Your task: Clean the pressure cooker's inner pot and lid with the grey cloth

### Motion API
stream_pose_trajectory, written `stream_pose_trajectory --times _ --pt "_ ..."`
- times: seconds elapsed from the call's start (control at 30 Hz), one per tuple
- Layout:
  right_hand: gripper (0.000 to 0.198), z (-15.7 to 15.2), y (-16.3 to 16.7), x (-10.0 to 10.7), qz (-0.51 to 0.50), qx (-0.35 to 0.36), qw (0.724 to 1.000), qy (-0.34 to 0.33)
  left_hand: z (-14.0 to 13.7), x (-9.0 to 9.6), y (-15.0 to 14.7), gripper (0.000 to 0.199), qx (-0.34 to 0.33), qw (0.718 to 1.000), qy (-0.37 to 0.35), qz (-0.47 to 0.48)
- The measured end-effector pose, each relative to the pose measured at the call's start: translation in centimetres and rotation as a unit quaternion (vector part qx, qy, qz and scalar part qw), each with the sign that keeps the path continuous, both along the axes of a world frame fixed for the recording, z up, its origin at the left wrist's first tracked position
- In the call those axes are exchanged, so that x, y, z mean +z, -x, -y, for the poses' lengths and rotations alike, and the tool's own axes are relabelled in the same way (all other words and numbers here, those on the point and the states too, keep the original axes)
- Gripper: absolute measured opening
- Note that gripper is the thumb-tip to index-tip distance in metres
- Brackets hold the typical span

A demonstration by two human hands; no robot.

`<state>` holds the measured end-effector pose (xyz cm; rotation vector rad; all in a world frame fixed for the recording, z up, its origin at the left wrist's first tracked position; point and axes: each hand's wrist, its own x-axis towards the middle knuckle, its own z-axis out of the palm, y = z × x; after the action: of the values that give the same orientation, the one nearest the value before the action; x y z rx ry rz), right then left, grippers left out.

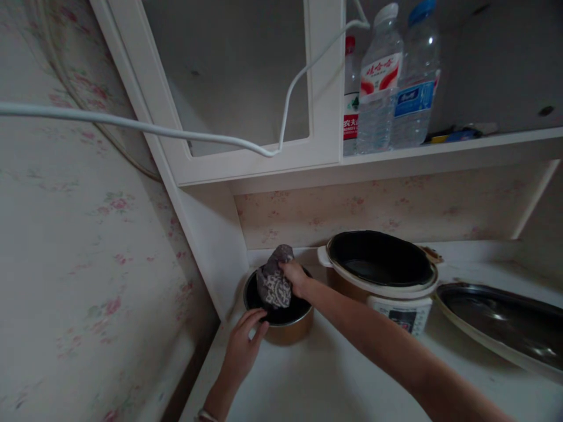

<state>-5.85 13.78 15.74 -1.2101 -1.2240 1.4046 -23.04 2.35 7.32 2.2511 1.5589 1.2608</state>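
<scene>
A round inner pot (288, 334) with a dark inside and a golden-brown outer wall stands on the counter near the left corner. My right hand (295, 278) is closed on a bunched grey cloth (276, 287) with a pale pattern, held in the mouth of this pot. The cloth's lower end is against the dark inside; whether it presses on the bottom I cannot tell. My left hand (244, 346) is at the pot's near left rim, fingers over the edge and thumb on the outer side, gripping it.
Right of the pot stands an open electric cooker (398, 290) with a dark interior. A large dark lid (497, 319) lies beyond it. A white cable (211, 138) hangs across the cabinet door (264, 161). Plastic bottles (380, 88) stand on the shelf above.
</scene>
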Motion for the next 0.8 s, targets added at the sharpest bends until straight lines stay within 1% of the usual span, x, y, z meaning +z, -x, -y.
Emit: stream_pose_trajectory --times 0.1,0.17,0.2,0.23,0.27,0.3,0.37,0.4,0.5,0.53,0.6,0.7,0.8 --pt "0.033 2.9 -4.0 0.9 -0.037 -0.047 0.997 -0.058 -0.7 0.6 1.7 0.029 -0.007 0.999 -0.004 -0.052" --pt "0.04 5.8 -7.2 1.0 -0.043 -0.096 0.989 -0.109 -1.4 1.0 2.9 0.031 -0.009 0.995 -0.009 -0.094" --pt "0.044 7.4 -8.8 0.8 -0.037 -0.132 0.981 -0.134 -1.8 1.2 3.5 0.031 -0.01 0.993 -0.007 -0.116" --pt "0.048 9.1 -10.2 0.4 -0.011 -0.186 0.967 -0.173 -2.3 1.3 4.1 0.032 -0.014 0.991 -0.002 -0.137" --pt "0.052 10.6 -11.5 -0.3 0.023 -0.231 0.953 -0.193 -2.7 1.4 4.5 0.032 -0.023 0.987 0.006 -0.157" --pt "0.054 12.0 -12.5 -1.2 0.053 -0.273 0.939 -0.2 -3.0 1.4 4.9 0.032 -0.034 0.984 0.012 -0.173" --pt "0.056 14.1 -13.8 -3.8 0.108 -0.313 0.922 -0.201 -3.6 1.4 5.4 0.032 -0.057 0.979 0.019 -0.194" --pt "0.056 14.7 -14.0 -5.3 0.132 -0.311 0.918 -0.206 -3.9 1.4 5.5 0.031 -0.065 0.978 0.02 -0.196" --pt "0.062 14.9 -13.0 -10.1 0.176 -0.248 0.921 -0.245 -4.1 1.2 5.4 0.028 -0.067 0.982 0.02 -0.177" --pt "0.066 14.6 -12.3 -11.6 0.18 -0.226 0.926 -0.242 -4.0 1.1 5.3 0.027 -0.064 0.983 0.02 -0.169" --pt "0.073 13.8 -10.5 -14.0 0.176 -0.195 0.943 -0.206 -3.7 0.9 5.0 0.027 -0.052 0.986 0.02 -0.156" --pt "0.069 12.8 -7.7 -16.2 0.161 -0.17 0.958 -0.163 -2.9 0.7 4.3 0.024 -0.024 0.988 0.014 -0.15" --pt "0.063 12.3 -5.9 -17.1 0.137 -0.174 0.962 -0.162 -1.9 0.4 2.2 0.023 0.014 0.988 -0.014 -0.155"
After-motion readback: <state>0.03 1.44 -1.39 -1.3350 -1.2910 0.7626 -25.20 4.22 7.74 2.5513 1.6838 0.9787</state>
